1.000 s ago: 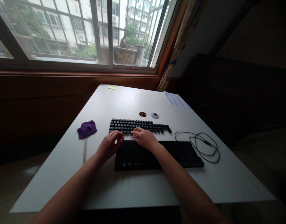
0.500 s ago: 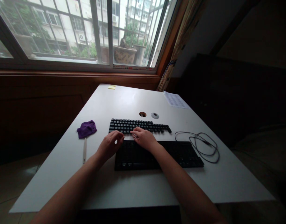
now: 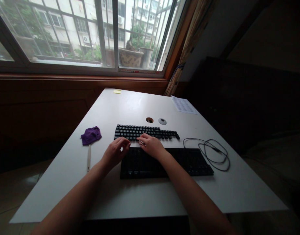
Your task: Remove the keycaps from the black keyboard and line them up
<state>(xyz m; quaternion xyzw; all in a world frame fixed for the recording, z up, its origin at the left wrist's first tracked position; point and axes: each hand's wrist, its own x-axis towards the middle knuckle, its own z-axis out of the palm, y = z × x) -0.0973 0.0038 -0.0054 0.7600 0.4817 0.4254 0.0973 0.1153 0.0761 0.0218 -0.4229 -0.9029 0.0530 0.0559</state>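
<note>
A black keyboard base [image 3: 189, 160] lies across the white table, mostly dark and bare, with a few keycaps at its lower left. Just beyond it, loose black keycaps [image 3: 130, 130] are set out in rows like a keyboard. My left hand [image 3: 117, 150] is curled at the base's upper left corner, thumb and fingers closed in a ring; what they pinch, if anything, is hidden. Over the base's top edge, my right hand [image 3: 150, 145] is closed around a small shiny wire-like metal piece [image 3: 141, 143], fingertips at the bottom row of keycaps.
To the left lies a purple cloth [image 3: 91, 134] over a pale handle [image 3: 88, 158]. A coiled black cable [image 3: 217, 150] is at the right. Farther back are a round table hole [image 3: 149, 120], a grey ring cover [image 3: 162, 121], printed paper [image 3: 184, 105] and yellow sticky notes [image 3: 117, 91].
</note>
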